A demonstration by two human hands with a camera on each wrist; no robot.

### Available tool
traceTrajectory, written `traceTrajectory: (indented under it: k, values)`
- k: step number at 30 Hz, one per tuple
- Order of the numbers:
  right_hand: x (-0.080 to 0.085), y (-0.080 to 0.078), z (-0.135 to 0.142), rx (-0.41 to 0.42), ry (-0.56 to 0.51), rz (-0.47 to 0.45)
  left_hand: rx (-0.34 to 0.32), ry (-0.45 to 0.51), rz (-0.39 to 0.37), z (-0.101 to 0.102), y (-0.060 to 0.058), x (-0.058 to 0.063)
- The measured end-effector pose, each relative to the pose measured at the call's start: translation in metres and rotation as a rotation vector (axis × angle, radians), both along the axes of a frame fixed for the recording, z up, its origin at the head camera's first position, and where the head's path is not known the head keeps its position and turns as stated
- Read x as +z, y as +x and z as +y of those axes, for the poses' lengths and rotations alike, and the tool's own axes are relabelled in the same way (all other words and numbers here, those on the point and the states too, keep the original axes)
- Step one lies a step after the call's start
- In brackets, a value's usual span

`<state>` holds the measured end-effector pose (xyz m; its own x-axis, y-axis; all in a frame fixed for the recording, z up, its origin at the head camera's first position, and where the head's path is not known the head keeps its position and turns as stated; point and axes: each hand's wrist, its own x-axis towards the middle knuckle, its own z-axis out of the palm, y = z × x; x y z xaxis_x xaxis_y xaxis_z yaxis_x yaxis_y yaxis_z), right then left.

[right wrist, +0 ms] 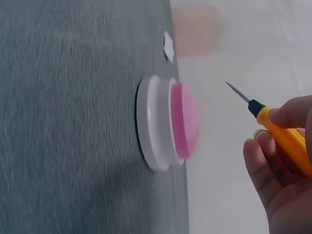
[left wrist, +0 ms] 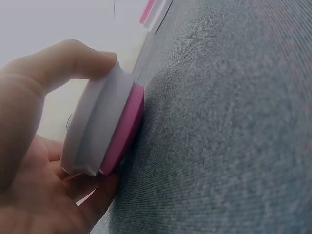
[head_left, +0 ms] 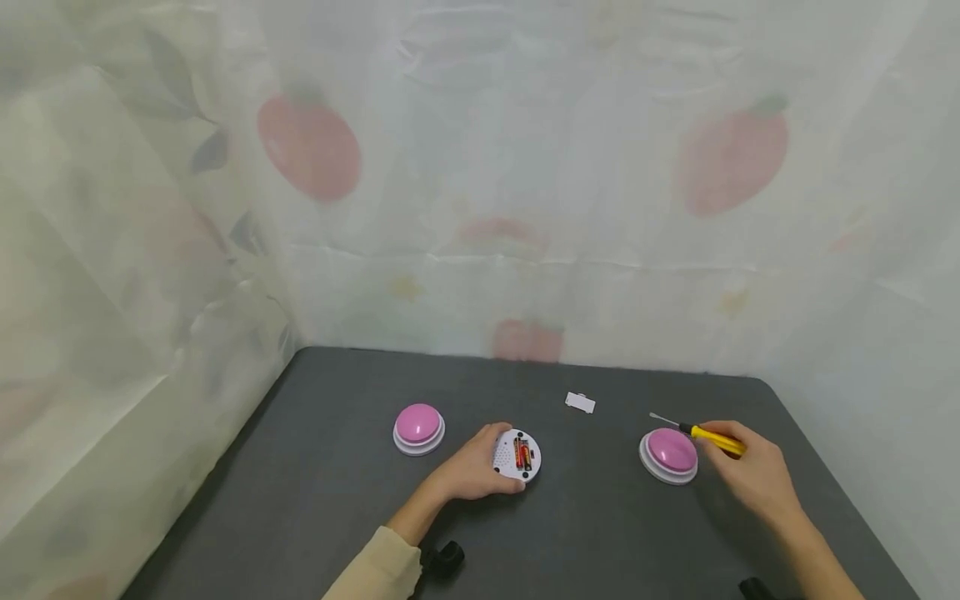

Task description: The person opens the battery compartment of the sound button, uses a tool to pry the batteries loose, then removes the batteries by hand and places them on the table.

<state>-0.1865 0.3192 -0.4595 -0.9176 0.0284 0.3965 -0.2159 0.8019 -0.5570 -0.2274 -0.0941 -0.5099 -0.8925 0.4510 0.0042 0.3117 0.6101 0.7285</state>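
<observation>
My left hand [head_left: 474,468] grips a round white-and-pink push button [head_left: 507,457] by its rim, pink dome facing the table. Its underside faces up in the head view, with the battery compartment uncovered and red batteries [head_left: 522,454] inside. In the left wrist view the thumb presses one edge of the button [left wrist: 105,117] and fingers curl under the other. My right hand [head_left: 757,471] holds a yellow-handled screwdriver [right wrist: 285,139], its metal tip pointing away from the palm. Just below the screwdriver, another pink push button [right wrist: 185,122] sits dome up on the table.
A third pink button [head_left: 418,425] stands dome up left of my left hand. The small white battery cover [head_left: 581,402] lies farther back on the dark grey table [head_left: 337,517]. Printed fabric [head_left: 510,167] hangs behind the table and along its sides.
</observation>
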Motion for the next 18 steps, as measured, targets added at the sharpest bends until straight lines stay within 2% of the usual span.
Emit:
traceTrajectory:
  k: [7,18]
  values:
    - [-0.003,0.000,0.019,-0.069,0.027,0.011,0.003,0.005,0.005,0.000,0.000,-0.001]
    - [-0.018,-0.002,0.049,-0.200,0.064,-0.066,-0.003,0.006,0.015,-0.001,0.001,-0.004]
